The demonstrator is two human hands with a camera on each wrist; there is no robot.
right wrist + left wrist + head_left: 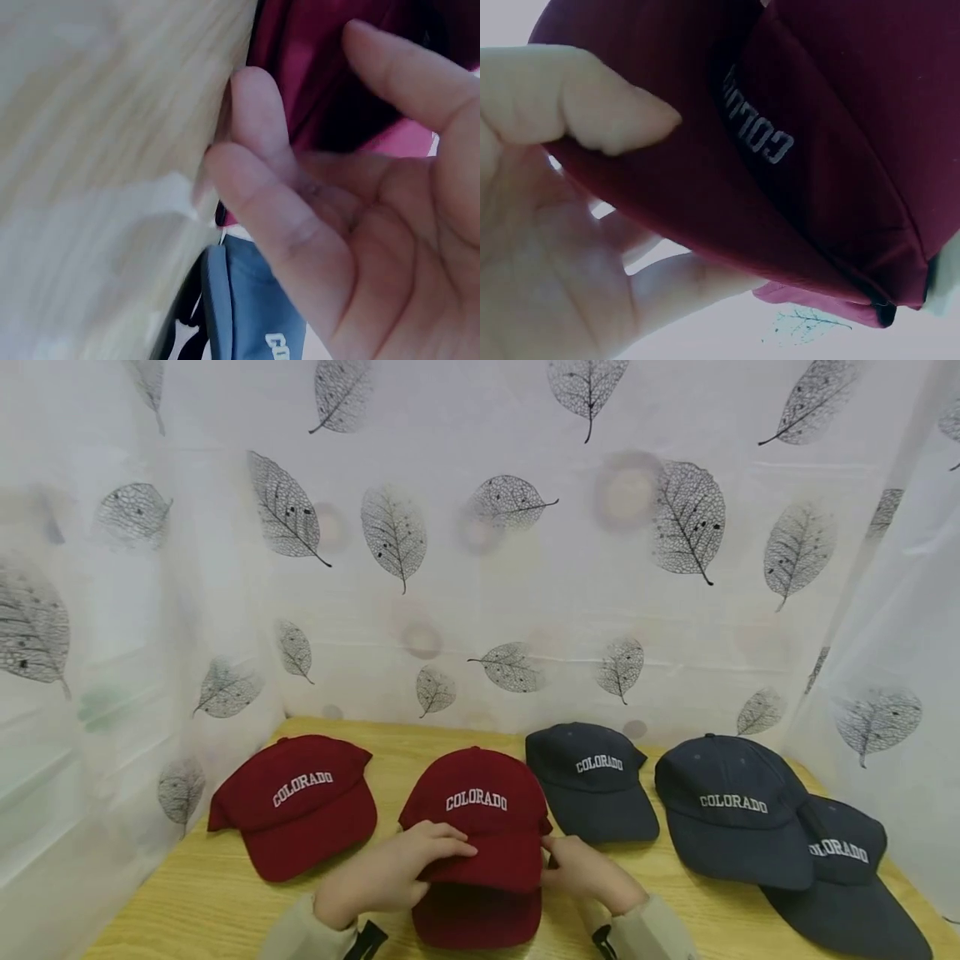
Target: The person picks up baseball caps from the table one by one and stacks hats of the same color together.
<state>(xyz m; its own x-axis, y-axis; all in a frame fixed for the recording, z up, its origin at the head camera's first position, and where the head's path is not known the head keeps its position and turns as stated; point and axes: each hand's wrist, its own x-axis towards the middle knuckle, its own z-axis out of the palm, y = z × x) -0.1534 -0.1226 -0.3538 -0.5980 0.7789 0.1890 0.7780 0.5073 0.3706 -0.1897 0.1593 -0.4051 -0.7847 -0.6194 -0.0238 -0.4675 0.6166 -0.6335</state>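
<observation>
Two red baseball caps overlap in front of me, the upper red cap (472,789) lying over the lower red cap (480,918). Only the front of the lower one's brim shows in the head view. My left hand (401,868) grips the brim of the upper cap, its fingers on top. In the left wrist view the thumb (622,112) and the fingers lie on opposite sides of a red brim. At the cap's right side, my right hand (588,870) touches the edge close to the table, thumb and fingers spread apart.
Another red cap (300,806) lies at the left. To the right is a dark blue cap (592,781); beyond it, a second blue cap (731,806) overlaps a third blue cap (847,877). A leaf-print curtain (480,610) surrounds the wooden table (187,910).
</observation>
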